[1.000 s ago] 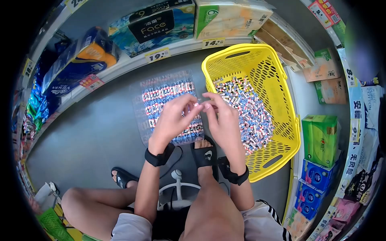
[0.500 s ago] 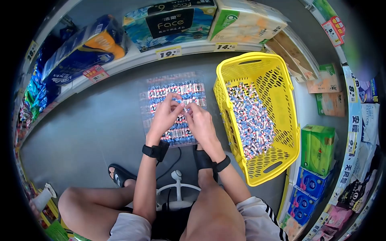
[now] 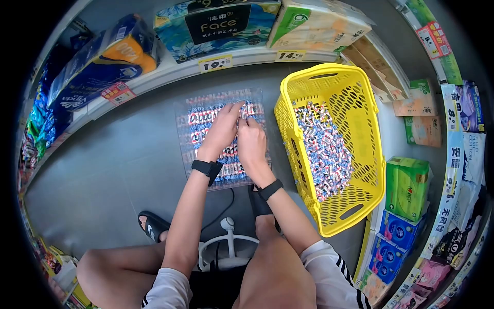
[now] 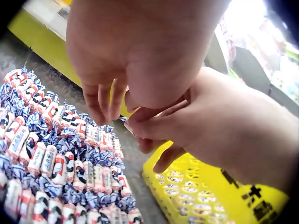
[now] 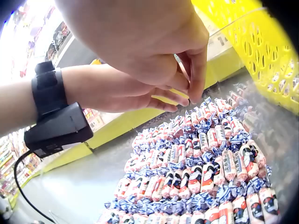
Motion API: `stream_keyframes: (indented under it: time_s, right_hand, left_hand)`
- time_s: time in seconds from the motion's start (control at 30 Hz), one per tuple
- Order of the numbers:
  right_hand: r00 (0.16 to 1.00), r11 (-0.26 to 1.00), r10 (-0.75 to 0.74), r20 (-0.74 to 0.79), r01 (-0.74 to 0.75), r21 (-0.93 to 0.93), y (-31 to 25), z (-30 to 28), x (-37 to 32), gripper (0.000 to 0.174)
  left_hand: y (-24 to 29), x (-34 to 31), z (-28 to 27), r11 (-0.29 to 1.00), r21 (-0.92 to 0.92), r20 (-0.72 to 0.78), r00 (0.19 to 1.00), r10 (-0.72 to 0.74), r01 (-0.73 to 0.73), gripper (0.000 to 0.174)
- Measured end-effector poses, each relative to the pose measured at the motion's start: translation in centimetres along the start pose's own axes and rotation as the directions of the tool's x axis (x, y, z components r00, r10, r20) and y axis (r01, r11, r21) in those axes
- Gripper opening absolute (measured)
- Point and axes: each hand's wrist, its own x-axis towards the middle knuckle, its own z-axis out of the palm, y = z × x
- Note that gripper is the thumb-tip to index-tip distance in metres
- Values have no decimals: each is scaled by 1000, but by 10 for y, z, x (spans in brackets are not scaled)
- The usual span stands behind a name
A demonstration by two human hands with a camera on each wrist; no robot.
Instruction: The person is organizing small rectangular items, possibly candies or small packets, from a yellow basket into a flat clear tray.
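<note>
A clear plastic box (image 3: pixel 181 149) on the floor holds rows of wrapped candies (image 3: pixel 203 116) in white, red and blue. Both hands are over it, close together. My left hand (image 3: pixel 221 133) reaches over the upper rows, its fingers fairly straight and nothing seen in them; in the left wrist view its fingertips point down beside the candies (image 4: pixel 60 163). My right hand (image 3: pixel 252 147) is bent at the fingers, its thumb and fingers pinching a small pale piece (image 4: pixel 129 128), apparently a candy, mostly hidden. Loose candies (image 3: pixel 324 154) fill part of the yellow basket (image 3: pixel 360 98).
Shelves with tissue packs (image 3: pixel 218 26) curve along the far side, and more packs (image 3: pixel 406 188) stand at the right. A white stand (image 3: pixel 228 239) and a cable lie between the legs. One sandalled foot (image 3: pixel 154 226) rests at the left, another below the box.
Both hands have moved left from beside the basket to over the box, then slightly up. The left fingers have straightened and the fingertips no longer meet as before. The view has shifted.
</note>
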Motion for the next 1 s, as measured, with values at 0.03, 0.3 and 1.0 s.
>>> stream_keyframes:
  time_s: [0.03, 0.3, 1.0]
  right_hand:
    - [1000, 994, -9, 29, 12, -106, 1, 6, 3, 14]
    - [995, 917, -65, 75, 89, -389, 14, 33, 16, 14]
    - [993, 963, 1, 119, 31, -268, 23, 53, -13, 72]
  left_hand:
    - [-2, -1, 1, 1000, 0, 1, 1000, 0, 0, 42]
    - [-30, -6, 5, 929, 310, 82, 979, 184, -201, 58]
    - [-43, 6, 7, 789, 550, 312, 944, 109, -273, 72]
